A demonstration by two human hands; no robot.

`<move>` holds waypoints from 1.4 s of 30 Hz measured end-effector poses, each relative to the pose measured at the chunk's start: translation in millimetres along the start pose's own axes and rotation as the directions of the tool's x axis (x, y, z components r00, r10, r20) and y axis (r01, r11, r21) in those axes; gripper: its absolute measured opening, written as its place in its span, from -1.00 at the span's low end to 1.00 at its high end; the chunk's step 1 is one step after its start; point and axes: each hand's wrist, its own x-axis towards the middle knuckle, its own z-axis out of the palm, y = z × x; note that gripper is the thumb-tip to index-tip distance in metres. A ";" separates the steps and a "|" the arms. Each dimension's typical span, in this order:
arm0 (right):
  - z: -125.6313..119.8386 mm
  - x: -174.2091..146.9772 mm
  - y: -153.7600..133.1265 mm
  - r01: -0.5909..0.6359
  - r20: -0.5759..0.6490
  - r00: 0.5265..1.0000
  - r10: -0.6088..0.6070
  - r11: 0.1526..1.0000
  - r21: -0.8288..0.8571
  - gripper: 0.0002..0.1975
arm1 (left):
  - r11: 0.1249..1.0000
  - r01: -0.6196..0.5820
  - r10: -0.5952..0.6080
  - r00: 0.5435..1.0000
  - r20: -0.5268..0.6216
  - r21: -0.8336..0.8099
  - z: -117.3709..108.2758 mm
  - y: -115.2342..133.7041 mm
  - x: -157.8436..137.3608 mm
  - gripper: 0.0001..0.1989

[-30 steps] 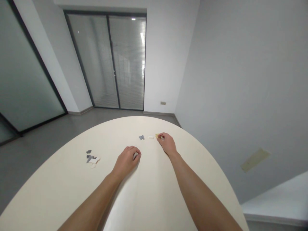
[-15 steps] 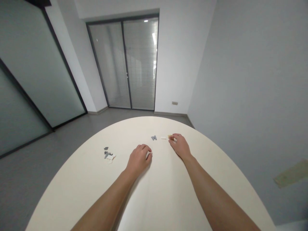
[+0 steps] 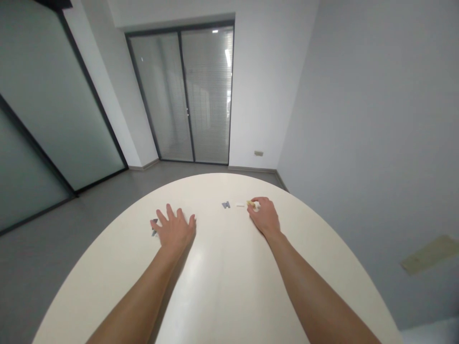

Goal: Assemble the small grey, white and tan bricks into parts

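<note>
My right hand (image 3: 265,216) pinches a yellow piece (image 3: 250,203); a white strip (image 3: 240,205) and grey piece (image 3: 225,205) lie in line — dark pieces (image 3: 154,233) by my spread left hand (image 3: 175,232) seem left.

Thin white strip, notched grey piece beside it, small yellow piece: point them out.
Thin white strip (image 3: 240,205), head view: its middle.
Notched grey piece (image 3: 225,205), head view: its middle.
Small yellow piece (image 3: 250,204), head view: its visible middle.
</note>
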 end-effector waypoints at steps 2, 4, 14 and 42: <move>-0.1 -2.0 -2.2 0.012 -0.005 1.000 -0.012 1.000 -0.010 -0.79 | 0.998 0.064 -0.065 0.997 0.032 0.011 -1.6 -6.4 4.4 -0.37; -0.6 -3.9 -3.8 0.010 -0.008 1.000 -0.010 1.000 -0.017 -0.80 | 0.993 0.120 -0.120 0.990 0.078 0.017 -1.8 -11.8 7.4 -0.34; -2.1 -8.1 -5.2 0.008 -0.004 1.000 -0.008 1.000 -0.010 -0.80 | 0.997 0.029 -0.035 0.996 0.085 0.072 5.1 -9.5 7.0 -0.38; 0.7 -7.4 -1.1 0.035 0.004 0.999 -0.035 0.999 -0.036 -0.82 | 0.998 -0.062 0.064 0.993 0.099 -0.026 -0.8 -33.9 31.9 -0.45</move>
